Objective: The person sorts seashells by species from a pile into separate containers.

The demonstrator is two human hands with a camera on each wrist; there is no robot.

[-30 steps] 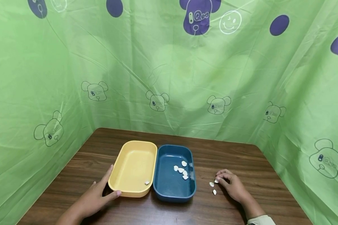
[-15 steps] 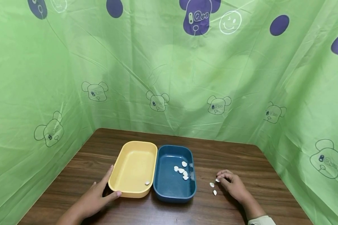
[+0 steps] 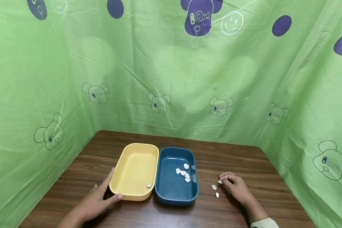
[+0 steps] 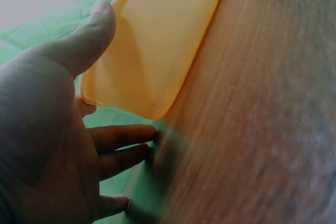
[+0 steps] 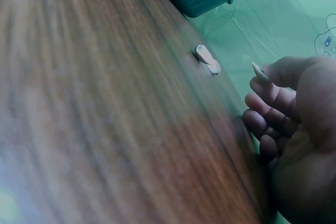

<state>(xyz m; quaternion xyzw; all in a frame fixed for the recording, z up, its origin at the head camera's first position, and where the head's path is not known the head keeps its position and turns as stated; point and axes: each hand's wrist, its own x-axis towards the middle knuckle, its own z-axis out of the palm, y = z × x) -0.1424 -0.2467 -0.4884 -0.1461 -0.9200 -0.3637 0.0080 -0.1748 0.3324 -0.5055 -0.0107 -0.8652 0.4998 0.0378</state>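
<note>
My right hand (image 3: 236, 186) pinches a small white seashell (image 5: 259, 72) between thumb and forefinger, and its other fingers are curled in the right wrist view. Two loose shells, one nearer (image 3: 217, 195) and one farther (image 3: 214, 187), lie on the table just left of that hand. With fingers spread, my left hand (image 3: 95, 199) touches the near left corner of a yellow bin (image 3: 134, 195), its thumb at the near rim. One shell (image 3: 148, 186) lies in that bin. Several white shells (image 3: 183, 173) lie in the dark blue bin (image 3: 176, 201), towards its right side.
Both bins stand side by side on a brown wood-grain table (image 3: 228, 155). A green curtain (image 3: 171, 69) with bear prints surrounds the table's back and sides.
My right hand has shifted very slightly to the right and away from me with the pinched shell. The left hand, bins and other shells stay in place.
</note>
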